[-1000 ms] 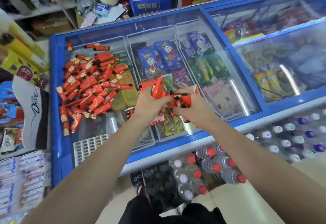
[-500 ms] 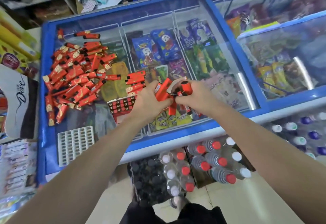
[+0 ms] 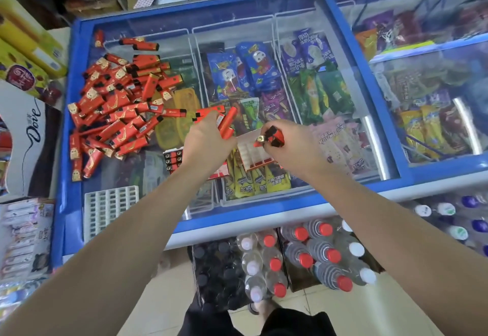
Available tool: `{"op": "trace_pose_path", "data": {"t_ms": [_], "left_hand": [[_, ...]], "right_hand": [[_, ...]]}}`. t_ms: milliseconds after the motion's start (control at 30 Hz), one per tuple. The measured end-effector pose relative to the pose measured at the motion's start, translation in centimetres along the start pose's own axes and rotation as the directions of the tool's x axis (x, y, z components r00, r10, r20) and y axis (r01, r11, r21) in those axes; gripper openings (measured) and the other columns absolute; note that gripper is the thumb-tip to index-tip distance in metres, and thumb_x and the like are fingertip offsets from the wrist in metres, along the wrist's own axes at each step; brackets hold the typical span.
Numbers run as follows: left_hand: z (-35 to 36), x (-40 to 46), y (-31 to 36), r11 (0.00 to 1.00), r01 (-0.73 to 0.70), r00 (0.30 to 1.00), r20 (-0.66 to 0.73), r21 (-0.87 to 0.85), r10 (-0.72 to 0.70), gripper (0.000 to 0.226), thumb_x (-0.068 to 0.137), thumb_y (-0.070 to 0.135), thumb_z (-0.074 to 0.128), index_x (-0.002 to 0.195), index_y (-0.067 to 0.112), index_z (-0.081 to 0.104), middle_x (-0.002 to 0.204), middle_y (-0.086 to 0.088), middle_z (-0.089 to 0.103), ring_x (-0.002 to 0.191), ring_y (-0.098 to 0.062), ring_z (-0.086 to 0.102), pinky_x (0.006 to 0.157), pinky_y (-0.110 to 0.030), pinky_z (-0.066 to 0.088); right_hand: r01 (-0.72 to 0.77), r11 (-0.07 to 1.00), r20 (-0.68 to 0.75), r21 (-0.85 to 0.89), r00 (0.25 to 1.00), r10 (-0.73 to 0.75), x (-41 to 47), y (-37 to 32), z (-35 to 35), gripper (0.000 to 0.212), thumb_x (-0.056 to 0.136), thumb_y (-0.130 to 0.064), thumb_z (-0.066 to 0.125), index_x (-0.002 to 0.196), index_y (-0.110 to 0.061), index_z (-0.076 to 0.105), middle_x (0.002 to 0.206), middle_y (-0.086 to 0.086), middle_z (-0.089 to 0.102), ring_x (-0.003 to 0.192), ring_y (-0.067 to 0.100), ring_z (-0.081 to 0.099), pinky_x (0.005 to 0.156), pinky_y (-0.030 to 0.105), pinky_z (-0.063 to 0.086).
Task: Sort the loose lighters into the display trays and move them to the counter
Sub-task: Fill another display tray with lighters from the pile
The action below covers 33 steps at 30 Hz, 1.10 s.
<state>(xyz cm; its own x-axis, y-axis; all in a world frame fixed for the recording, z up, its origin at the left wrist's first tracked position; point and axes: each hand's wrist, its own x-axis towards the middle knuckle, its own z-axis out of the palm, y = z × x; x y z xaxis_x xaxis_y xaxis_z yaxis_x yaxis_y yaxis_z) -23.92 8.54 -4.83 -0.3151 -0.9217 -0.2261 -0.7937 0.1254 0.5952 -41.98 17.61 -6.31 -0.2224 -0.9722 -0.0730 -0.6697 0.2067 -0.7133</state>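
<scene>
From my head camera, my hands have come apart since a moment ago, when they were bunched together over the tray. My left hand (image 3: 208,138) now grips a small bundle of lighters (image 3: 224,124), fingers curled round them; their long axes run from my palm up toward the far right, dark caps hidden in my fist as far as I can tell. My right hand (image 3: 287,140) pinches a single lighter (image 3: 272,136), tipped so its metal head end faces left toward the tray, its long axis lying roughly across the freezer lid.

The display tray (image 3: 254,154) sits on the glass freezer lid (image 3: 237,10) near its front edge, between my hands, with white slots showing and, I judge, mostly unfilled on this side. A second tray (image 3: 173,157) with dark caps in rows lies just left of my left wrist. The split means I have passed one lighter over and am set to slot it in.

The loose pile (image 3: 118,113) covers the lid's left side, pointing every way. An empty white grid tray (image 3: 111,210) waits at the front left corner. Plenty is left to sort; nothing has gone to the counter.
</scene>
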Motion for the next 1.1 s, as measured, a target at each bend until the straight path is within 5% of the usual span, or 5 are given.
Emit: {"op": "trace_pose_path", "data": {"t_ms": [300,600,900,1100], "left_hand": [[1.1,2.5,0.2,0.973,-0.022,0.997,0.072,0.229,0.006,0.052,0.082,0.058,0.079,0.099,0.019,0.049,0.081,-0.005,0.063,0.077,-0.033,0.068,0.072,-0.047,0.061],[1.6,3.4,-0.2,0.975,-0.096,0.994,0.073,0.201,0.083,0.057,0.082,0.068,0.075,0.098,0.021,0.046,0.071,0.003,0.057,0.063,-0.022,0.062,0.058,-0.036,0.053],[1.7,4.2,-0.3,0.979,-0.142,0.987,0.096,0.148,0.129,0.044,0.089,0.035,0.077,0.124,0.019,0.055,0.075,0.007,0.055,0.065,-0.019,0.06,0.058,-0.032,0.046],[1.5,4.5,-0.5,0.997,-0.072,0.985,0.157,0.015,0.069,0.03,0.087,0.031,0.075,0.105,0.02,0.053,0.082,-0.003,0.066,0.07,-0.027,0.071,0.067,-0.044,0.062]], "right_hand": [[0.015,0.999,-0.051,-0.04,0.999,-0.017,0.6,-0.1,3.7,0.024,0.088,-0.009,0.066,0.105,-0.025,0.07,0.088,-0.009,0.07,0.081,0.012,0.066,0.065,0.034,0.057],[-0.014,0.998,-0.079,-0.067,0.997,0.008,0.9,0.2,4.6,0.024,0.089,-0.013,0.067,0.109,-0.026,0.071,0.089,-0.008,0.072,0.075,0.011,0.067,0.064,0.037,0.058],[-0.014,0.997,-0.152,-0.079,0.988,0.002,0.9,0.2,5.4,0.024,0.091,-0.013,0.065,0.11,-0.025,0.073,0.095,-0.011,0.073,0.073,0.006,0.061,0.055,0.008,0.036],[0.007,0.991,-0.286,-0.134,0.957,-0.045,1.0,0.5,6.1,0.023,0.089,-0.013,0.069,0.11,-0.021,0.073,0.106,-0.007,0.068,0.084,0.013,0.064,0.054,0.029,0.05]]}}
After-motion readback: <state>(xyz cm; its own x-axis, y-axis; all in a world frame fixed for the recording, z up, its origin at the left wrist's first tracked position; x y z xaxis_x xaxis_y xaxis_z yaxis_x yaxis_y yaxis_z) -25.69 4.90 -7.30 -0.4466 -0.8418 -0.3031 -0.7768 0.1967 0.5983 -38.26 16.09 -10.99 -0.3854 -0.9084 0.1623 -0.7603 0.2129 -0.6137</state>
